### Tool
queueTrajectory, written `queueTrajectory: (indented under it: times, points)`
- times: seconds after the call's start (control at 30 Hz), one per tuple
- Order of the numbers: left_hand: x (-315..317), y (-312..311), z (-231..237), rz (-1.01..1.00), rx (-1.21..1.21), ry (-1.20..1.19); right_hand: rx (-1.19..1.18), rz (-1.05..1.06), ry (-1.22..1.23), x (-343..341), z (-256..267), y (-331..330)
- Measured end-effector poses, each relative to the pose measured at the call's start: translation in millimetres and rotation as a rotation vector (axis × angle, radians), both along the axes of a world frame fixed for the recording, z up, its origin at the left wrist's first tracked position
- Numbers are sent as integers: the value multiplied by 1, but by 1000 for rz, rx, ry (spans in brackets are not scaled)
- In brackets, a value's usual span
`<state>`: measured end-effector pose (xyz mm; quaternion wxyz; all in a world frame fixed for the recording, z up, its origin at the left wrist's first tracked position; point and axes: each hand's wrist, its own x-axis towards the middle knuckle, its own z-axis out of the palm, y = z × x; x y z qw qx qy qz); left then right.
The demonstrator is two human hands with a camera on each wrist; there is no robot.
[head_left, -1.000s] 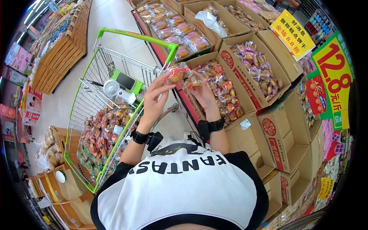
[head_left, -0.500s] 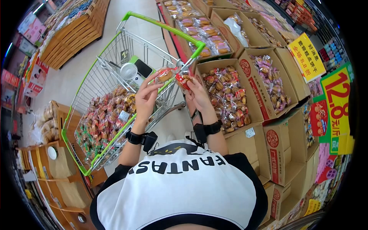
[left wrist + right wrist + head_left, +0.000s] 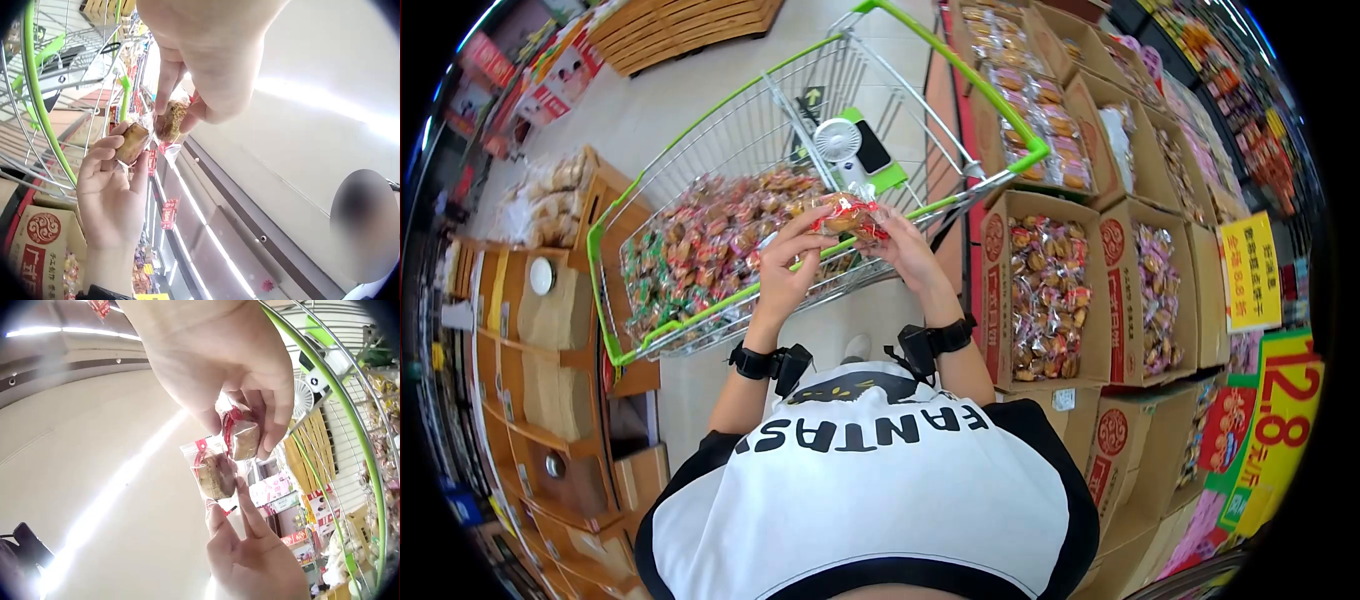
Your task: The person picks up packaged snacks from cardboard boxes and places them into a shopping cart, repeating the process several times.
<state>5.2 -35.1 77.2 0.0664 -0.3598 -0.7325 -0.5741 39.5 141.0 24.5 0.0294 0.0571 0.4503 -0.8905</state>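
Observation:
In the head view, the left hand point(image 3: 783, 272) pinches a clear-wrapped pastry with red print point(image 3: 834, 216) between thumb and fingertips. Close beside it, the right hand point(image 3: 916, 262) grips a second wrapped pastry, partly hidden by its fingers. The left wrist view has the left pastry point(image 3: 170, 122) next to the right one point(image 3: 132, 144), wrappers close together. From the right wrist view, a brown pastry point(image 3: 242, 439) shows under the right fingers, and the left one point(image 3: 215, 477) stands upright on the left fingertips. Both are held above the edge of the shopping cart point(image 3: 1032, 152).
Many wrapped pastries point(image 3: 715, 238) fill the cart's near end; a small white fan point(image 3: 837, 140) and a phone point(image 3: 872, 148) sit farther along. Cardboard boxes of packets point(image 3: 1050, 300) line the right. Wooden shelving point(image 3: 550, 400) stands at left, a yellow price sign point(image 3: 1250, 270) at right.
The view has turned, so the cart and boxes appear shifted. Both hands keep their pastries, which have come closer together. The cart's load now lies nearer the left hand.

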Motion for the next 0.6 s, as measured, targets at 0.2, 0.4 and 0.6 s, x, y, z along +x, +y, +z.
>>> queueTrajectory:
  times: [0.2,0.4,0.6]
  points:
    - [8,-45,1,165,-57,-36,-111,231,51,-24,3,-41]
    - [17,-84,-8,263,-38,-37,-144,498,-48,-41,2,-78]
    - [29,-104,-16,275,-44,-130,4,541,-87,-42,1,-114]
